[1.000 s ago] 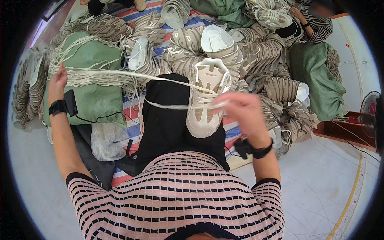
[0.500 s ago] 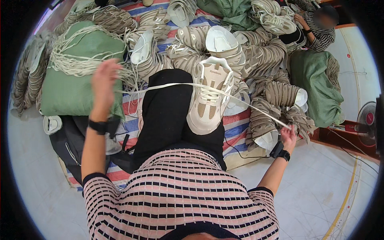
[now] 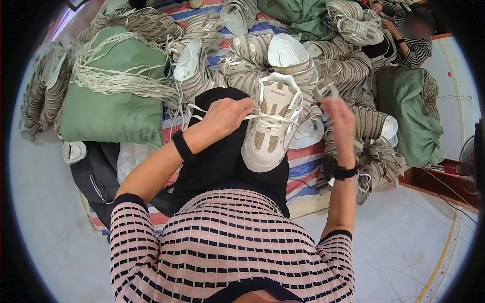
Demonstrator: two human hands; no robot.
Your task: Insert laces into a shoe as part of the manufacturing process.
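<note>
A beige and white shoe upper (image 3: pixel 266 151) rests on my black-trousered lap, its toe toward me. A pale shoelace (image 3: pixel 283 118) crosses its front and runs through the eyelets. My left hand (image 3: pixel 227 118) is at the upper's left edge, thumb and fingers pinched together on the lace. A loose loop of lace hangs to the left of that hand. My right hand (image 3: pixel 342 118) is raised to the right of the upper, apart from it. Motion smears its fingers, so I cannot make out whether they hold lace.
On the left, a green sack (image 3: pixel 113 116) carries a heap of loose laces (image 3: pixel 121 83). Stacked shoe uppers (image 3: pixel 298 60) cover the striped sheet (image 3: pixel 305 169) ahead. Another green sack (image 3: pixel 409 116) and a fan (image 3: pixel 468 156) stand right. A person (image 3: pixel 417 48) works at the far right.
My left hand has come right to the upper's edge and pinches the lace. My right hand has swung up and inward; the long taut lace on the right no longer stretches out.
</note>
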